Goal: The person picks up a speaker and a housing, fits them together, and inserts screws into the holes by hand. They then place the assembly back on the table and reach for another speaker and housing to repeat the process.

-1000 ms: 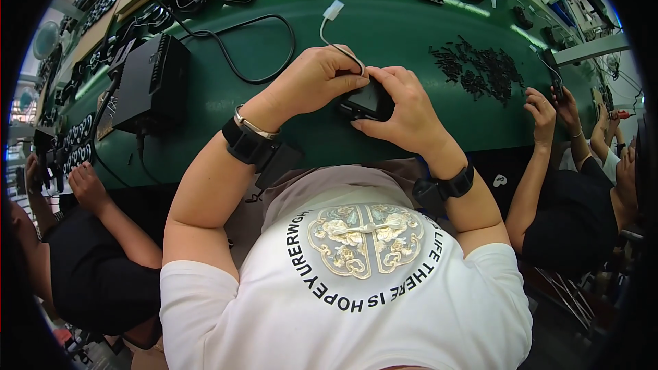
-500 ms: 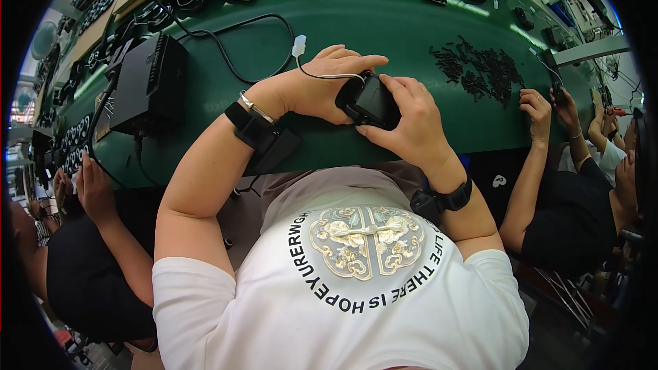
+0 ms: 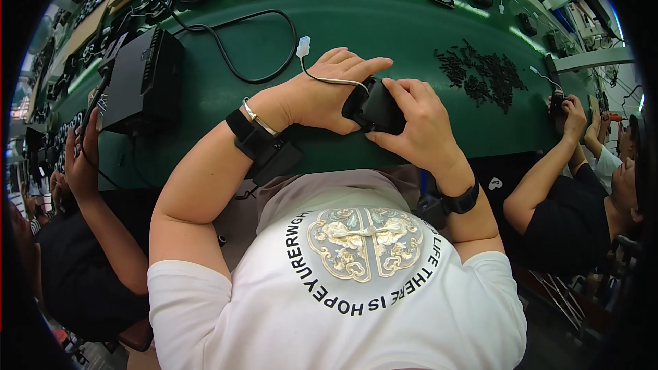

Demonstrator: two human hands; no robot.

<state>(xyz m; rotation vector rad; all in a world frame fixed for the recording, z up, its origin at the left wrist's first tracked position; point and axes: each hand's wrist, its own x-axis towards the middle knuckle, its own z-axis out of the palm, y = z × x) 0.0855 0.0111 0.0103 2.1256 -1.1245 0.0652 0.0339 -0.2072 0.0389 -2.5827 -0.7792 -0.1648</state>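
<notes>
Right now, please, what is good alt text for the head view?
A person's right hand grips a small black device with a white-ended cable, the left hand against the device's other side, over a green table. A black box stands left; black pieces lie scattered right.

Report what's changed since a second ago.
The left hand let go of the cable and moved to the left side of the black device. The white connector swung left and nearer the person. The right hand still holds the device's right side; the black box and pile of black pieces stayed put.
</notes>
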